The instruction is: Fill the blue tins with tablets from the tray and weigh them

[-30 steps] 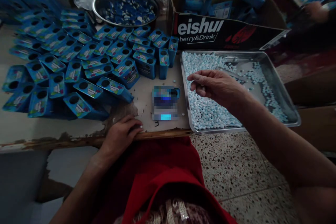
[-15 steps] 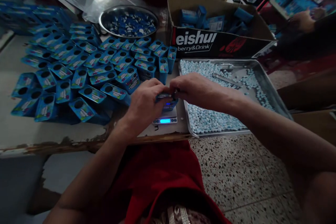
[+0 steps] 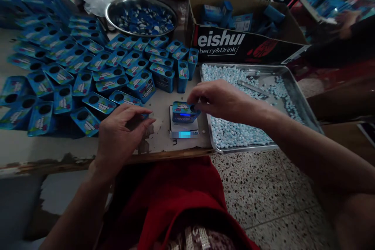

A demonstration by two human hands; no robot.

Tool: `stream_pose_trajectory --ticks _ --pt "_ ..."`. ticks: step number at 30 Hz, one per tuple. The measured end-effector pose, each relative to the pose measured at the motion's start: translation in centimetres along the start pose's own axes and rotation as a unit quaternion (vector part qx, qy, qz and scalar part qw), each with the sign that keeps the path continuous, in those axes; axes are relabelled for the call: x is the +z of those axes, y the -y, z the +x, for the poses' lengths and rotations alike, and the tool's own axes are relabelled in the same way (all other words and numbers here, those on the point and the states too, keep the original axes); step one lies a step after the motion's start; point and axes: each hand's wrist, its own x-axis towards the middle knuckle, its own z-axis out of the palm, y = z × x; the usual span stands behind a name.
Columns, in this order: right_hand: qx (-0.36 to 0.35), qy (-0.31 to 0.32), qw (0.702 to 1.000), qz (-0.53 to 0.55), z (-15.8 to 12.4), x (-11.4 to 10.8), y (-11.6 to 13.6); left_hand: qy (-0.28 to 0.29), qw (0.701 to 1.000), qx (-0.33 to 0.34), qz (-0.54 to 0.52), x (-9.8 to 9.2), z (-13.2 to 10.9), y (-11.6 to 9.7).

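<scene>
A blue printed container (image 3: 184,111) stands on a small digital scale (image 3: 175,129) with a lit display. My right hand (image 3: 218,98) is over the container's right end, its fingers curled together near the hole in the top. What those fingertips pinch, if anything, is hidden. To the left, my left hand (image 3: 121,127) hovers beside the front of the grouped blue containers (image 3: 101,103), thumb and fingers apart with nothing visible between them. A metal tray (image 3: 215,146) of small white and pale blue candies (image 3: 234,134) lies under my right forearm.
Behind the containers sits a steel bowl (image 3: 108,17) full of blue and silver caps (image 3: 143,21). A black printed carton (image 3: 249,47) holding several blue packs stands behind the tray. A scoop-like metal tool (image 3: 253,89) lies among the candies. Another person's hand (image 3: 347,23) shows at far right.
My left hand has let go of the container on the scale and moved left toward the grouped containers. My right hand stays over the container's right end.
</scene>
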Motion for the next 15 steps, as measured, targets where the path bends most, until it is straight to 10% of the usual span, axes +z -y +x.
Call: stream_pose_trajectory --ticks 7,15 --pt "0.080 -0.113 0.965 0.221 -0.9 0.4 -0.9 0.020 1.000 0.010 -0.014 0.5 -0.7 0.4" --pt "-0.024 -0.166 0.984 0.057 -2.8 5.0 -0.3 0.013 0.999 0.023 -0.026 0.4 -1.0 0.3"
